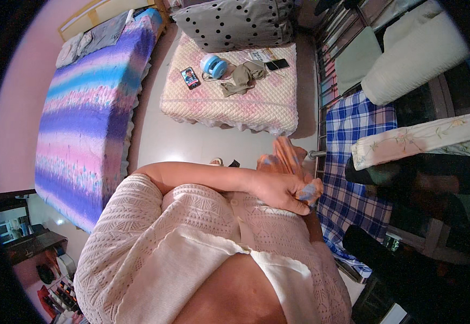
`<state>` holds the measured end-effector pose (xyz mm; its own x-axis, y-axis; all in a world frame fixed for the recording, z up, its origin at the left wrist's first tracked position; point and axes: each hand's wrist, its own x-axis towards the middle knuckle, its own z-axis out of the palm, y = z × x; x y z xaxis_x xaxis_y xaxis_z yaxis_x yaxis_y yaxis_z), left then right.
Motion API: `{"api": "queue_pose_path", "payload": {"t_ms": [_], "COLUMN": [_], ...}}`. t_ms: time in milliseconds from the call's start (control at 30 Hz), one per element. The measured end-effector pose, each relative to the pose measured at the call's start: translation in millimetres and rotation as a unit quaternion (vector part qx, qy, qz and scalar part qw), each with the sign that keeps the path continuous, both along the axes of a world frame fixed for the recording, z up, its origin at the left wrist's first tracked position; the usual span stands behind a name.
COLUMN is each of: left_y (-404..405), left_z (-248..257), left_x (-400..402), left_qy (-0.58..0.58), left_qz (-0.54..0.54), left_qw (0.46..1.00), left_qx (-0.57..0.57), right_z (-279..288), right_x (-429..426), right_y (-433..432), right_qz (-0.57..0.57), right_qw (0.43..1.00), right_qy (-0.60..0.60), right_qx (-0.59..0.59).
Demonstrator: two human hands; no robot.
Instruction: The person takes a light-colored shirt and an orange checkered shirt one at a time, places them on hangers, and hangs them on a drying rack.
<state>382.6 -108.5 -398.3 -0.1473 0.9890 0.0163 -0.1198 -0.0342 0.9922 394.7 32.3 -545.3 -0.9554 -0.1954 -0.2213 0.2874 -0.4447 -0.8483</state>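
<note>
My left forearm crosses in front of my body, and my left hand (281, 188) grips a bunched orange cloth with bluish patches (285, 156) at my right side. Part of the cloth hangs beyond the hand, and a gathered end sticks out past my fingers. Only a bit of my right arm (314, 224) shows below; my right hand is hidden behind the left hand and the cloth. Ahead stands a low bed or bench with a quilted cream-and-pink cover (202, 101). On it lie an olive-grey cloth (243, 79), a blue-and-white round device (214, 66) and a lit phone (190, 78).
A dark-screened phone (277, 65) and a dotted grey pillow (235, 26) are also on the quilted cover. Left is a bed with a striped purple cover (85, 121). Right, a rack or railing holds a blue plaid cloth (340, 162), a floral cloth (417, 139) and a white towel (417, 52).
</note>
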Motion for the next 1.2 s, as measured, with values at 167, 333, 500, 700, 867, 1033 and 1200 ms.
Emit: {"api": "queue_pose_path", "payload": {"t_ms": [167,333,500,700,867,1033,1200], "left_y": [-1,-2,-4,-4,2,-17,-36], "left_z": [-7,-6,-10,-15,-62,-43,-57], "left_x": [5,7,3,3,-9,-42,-70], "left_qy": [0.005,0.014,0.033,0.061,0.022,-0.323,-0.47], "left_qz": [-0.012,-0.003,-0.003,0.057,0.128,0.248,0.277], "left_qw": [1.0,1.0,0.999,0.996,0.991,0.91,0.837], "left_qx": [-0.012,0.009,-0.027,-0.014,0.014,-0.078,-0.045], "right_z": [6,1,-6,-3,-3,-6,-21], "right_x": [13,17,17,13,8,1,-3], "right_y": [3,-7,-17,-17,-16,-14,-16], "right_qz": [0.017,0.019,0.01,0.008,0.016,0.013,0.014], "right_qw": [1.0,1.0,1.0,1.0,1.0,1.0,0.999], "right_qy": [0.011,0.014,0.014,0.012,0.012,0.009,0.012], "right_qx": [0.017,0.021,0.021,0.01,0.004,-0.011,-0.029]}}
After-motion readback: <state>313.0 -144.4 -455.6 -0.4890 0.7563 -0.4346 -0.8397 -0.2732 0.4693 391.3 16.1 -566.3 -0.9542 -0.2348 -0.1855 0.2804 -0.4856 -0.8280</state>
